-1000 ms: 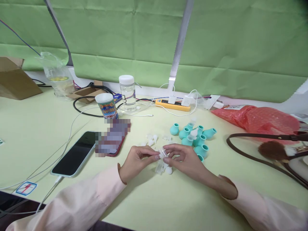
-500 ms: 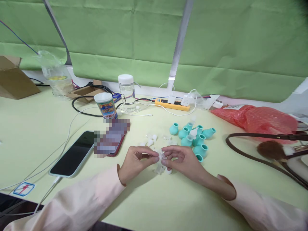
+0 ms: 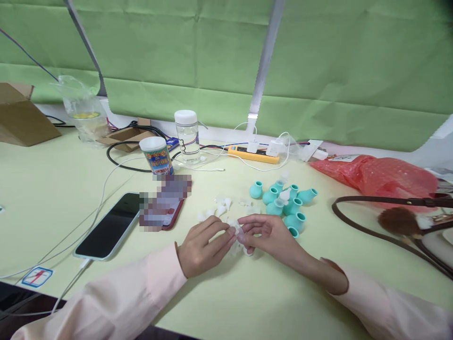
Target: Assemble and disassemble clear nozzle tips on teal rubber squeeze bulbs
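Inward from the desk's (image 3: 269,297) near edge, the left hand (image 3: 207,245) and right hand (image 3: 271,233) pinch a small plastic piece (image 3: 236,227). One bulb (image 3: 272,209) appears topped; several others (image 3: 294,221) remain open-mouthed, loose white tips (image 3: 221,210) nearby.

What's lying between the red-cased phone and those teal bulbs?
In the head view, small white and clear pieces lie scattered on the table between the red-cased phone and the teal bulbs.
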The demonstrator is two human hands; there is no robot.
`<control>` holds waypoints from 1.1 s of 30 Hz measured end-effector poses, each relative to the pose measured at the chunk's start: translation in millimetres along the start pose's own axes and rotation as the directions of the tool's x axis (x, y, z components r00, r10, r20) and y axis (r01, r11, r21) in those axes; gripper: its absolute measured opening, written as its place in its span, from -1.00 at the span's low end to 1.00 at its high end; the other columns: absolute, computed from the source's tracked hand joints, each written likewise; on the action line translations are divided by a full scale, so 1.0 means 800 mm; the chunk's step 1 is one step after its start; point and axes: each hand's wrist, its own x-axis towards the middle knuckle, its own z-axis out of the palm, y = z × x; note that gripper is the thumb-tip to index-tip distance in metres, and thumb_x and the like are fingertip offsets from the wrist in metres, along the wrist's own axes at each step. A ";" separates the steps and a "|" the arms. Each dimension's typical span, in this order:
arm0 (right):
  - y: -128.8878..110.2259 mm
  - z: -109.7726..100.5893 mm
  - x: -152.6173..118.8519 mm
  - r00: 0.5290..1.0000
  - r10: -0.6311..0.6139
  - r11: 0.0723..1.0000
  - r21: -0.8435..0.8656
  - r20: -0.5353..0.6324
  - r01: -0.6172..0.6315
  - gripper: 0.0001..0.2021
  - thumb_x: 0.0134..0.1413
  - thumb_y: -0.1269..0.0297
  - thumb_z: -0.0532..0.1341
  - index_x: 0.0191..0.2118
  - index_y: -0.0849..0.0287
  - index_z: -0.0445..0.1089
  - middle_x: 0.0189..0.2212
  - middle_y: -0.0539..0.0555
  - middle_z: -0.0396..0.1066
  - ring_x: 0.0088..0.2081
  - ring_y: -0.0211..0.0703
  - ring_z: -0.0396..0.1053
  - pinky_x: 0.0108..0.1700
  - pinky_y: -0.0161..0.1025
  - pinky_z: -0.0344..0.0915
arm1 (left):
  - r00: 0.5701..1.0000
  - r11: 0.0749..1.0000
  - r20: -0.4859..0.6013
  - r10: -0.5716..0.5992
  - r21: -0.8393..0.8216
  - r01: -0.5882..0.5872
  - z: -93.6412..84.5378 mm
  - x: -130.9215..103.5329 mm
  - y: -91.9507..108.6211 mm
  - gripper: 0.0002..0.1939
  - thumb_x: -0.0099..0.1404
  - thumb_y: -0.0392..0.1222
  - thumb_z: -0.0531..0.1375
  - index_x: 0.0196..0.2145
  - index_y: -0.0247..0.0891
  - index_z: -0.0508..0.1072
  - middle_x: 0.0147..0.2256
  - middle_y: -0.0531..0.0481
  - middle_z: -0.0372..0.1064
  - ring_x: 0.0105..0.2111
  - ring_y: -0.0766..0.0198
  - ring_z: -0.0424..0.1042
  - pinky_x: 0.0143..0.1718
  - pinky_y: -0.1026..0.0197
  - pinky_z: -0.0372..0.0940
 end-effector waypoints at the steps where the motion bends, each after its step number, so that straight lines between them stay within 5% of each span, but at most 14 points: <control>1: -0.002 0.000 0.000 1.000 0.017 1.000 0.017 0.006 -0.018 -0.63 -0.37 0.27 0.33 -0.31 0.28 0.34 -0.55 -0.02 0.32 -0.60 -0.33 0.29 -0.55 -0.31 0.33 | 0.999 0.996 0.009 0.042 0.072 -0.042 -0.001 0.000 -0.001 -0.82 0.06 -0.43 0.15 -0.32 -0.31 0.34 -0.45 -0.10 0.37 -0.44 0.28 0.32 -0.51 0.24 0.27; 5: -0.009 0.000 -0.002 0.994 0.111 0.990 0.090 0.014 -0.111 -0.63 -0.41 0.27 0.35 -0.34 0.29 0.37 -0.61 -0.04 0.33 -0.63 -0.34 0.29 -0.54 -0.31 0.32 | 0.981 0.943 0.073 0.181 0.269 -0.194 -0.006 -0.004 -0.003 -0.77 0.06 -0.42 0.14 -0.26 -0.33 0.33 -0.41 -0.15 0.39 -0.39 0.18 0.35 -0.48 0.16 0.30; 12: -0.014 -0.006 -0.005 0.966 0.247 0.956 0.142 0.076 -0.256 -0.71 -0.34 0.28 0.33 -0.38 0.33 0.41 -0.64 0.00 0.35 -0.62 -0.38 0.27 -0.55 -0.38 0.29 | 0.931 0.851 0.156 0.330 0.378 -0.365 -0.010 -0.005 0.000 -0.85 0.08 -0.36 0.12 -0.33 -0.39 0.39 -0.37 -0.17 0.39 -0.36 0.15 0.36 -0.27 0.01 0.33; 18: -0.020 -0.005 -0.007 0.946 0.272 0.942 0.153 0.174 -0.299 -0.76 -0.30 0.29 0.32 -0.42 0.34 0.45 -0.61 0.01 0.33 -0.61 -0.42 0.24 -0.58 -0.44 0.26 | 0.929 0.869 0.092 0.359 0.329 -0.369 -0.008 0.000 0.003 -0.86 0.06 -0.36 0.15 -0.38 -0.48 0.39 -0.44 -0.18 0.38 -0.37 0.14 0.37 -0.28 0.03 0.36; 26: -0.017 -0.004 -0.009 0.932 0.291 0.934 0.149 0.215 -0.325 -0.72 -0.28 0.30 0.32 -0.33 0.30 0.46 -0.61 0.02 0.35 -0.62 -0.41 0.26 -0.57 -0.43 0.27 | 0.884 0.855 0.160 0.440 0.226 -0.467 -0.014 0.003 0.004 -0.90 0.07 -0.42 0.11 -0.42 -0.53 0.38 -0.45 -0.24 0.38 -0.35 0.05 0.38 -0.35 0.07 0.38; 33: -0.020 -0.004 -0.009 0.921 0.288 0.931 0.148 0.264 -0.334 -0.77 -0.22 0.31 0.29 -0.34 0.30 0.47 -0.61 0.01 0.34 -0.62 -0.44 0.25 -0.57 -0.45 0.27 | 0.888 0.866 0.144 0.436 0.201 -0.457 -0.016 -0.003 -0.001 -0.86 0.04 -0.42 0.14 -0.38 -0.57 0.36 -0.39 -0.30 0.37 -0.30 -0.01 0.35 -0.39 0.07 0.38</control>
